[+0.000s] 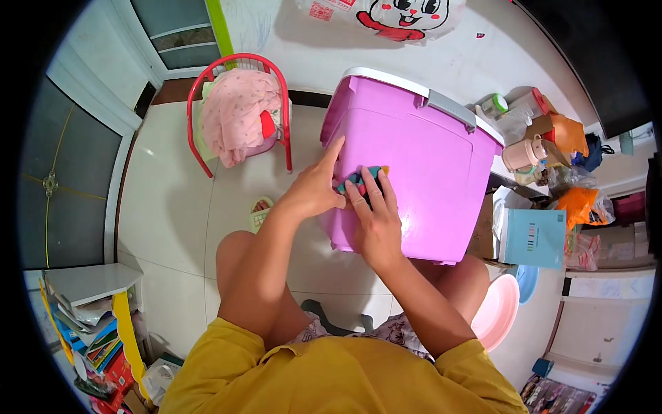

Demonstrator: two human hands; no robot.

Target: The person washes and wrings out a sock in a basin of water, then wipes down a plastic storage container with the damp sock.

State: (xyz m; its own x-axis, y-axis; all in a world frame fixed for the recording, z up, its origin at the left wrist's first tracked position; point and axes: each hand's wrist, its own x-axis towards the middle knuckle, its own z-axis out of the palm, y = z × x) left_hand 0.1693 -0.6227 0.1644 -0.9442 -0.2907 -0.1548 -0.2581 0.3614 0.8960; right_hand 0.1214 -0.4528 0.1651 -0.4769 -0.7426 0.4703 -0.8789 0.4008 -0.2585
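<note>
A large pink-purple storage box with a white lid rim and a grey latch lies tilted in front of me, one smooth side facing up. My right hand presses a bunched, multicoloured cloth against that side, fingers curled over it. At the box's left edge rests my left hand, index finger stretched along the corner and thumb apart, close to the cloth. Its other fingers are partly hidden.
A red-framed chair holding pink fabric stands at the upper left. To the right are a blue carton, a pink basin and cluttered shelves. Books fill a rack at lower left.
</note>
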